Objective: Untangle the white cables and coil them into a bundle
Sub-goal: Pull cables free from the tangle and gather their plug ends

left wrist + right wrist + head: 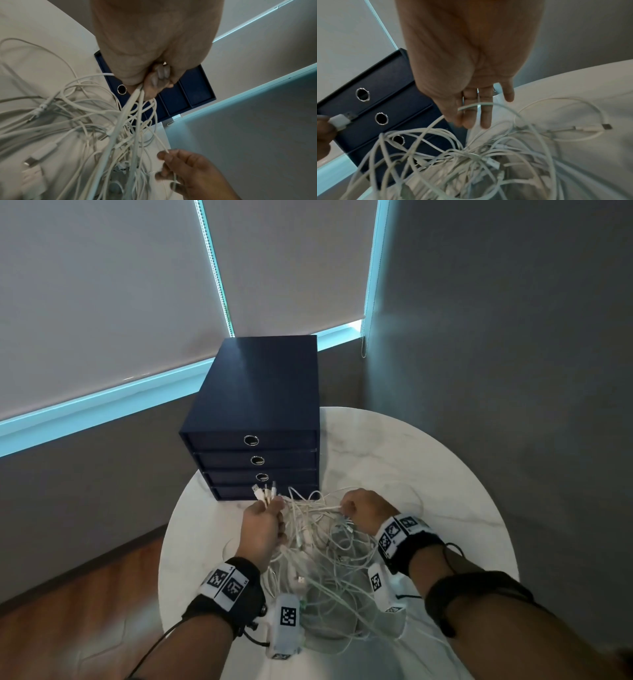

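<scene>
A tangle of white cables (329, 546) lies on the round white marble table (411, 460) between my hands. My left hand (274, 505) grips several cable ends in a fist, and their plugs (263, 493) stick up above it. The left wrist view shows that fist (154, 83) closed round the strands, which hang down into the tangle (77, 121). My right hand (349, 505) pinches one thin cable at the right side of the heap. In the right wrist view its fingers (485, 119) point down with a cable (476, 105) across them, above the tangle (471, 159).
A dark blue box of several drawers with ring pulls (260, 392) stands on the table right behind the cables, against the wall. One loose plug (606, 126) lies on the table to the right. Grey walls and window blinds surround the table; wooden floor (85, 611) lies left.
</scene>
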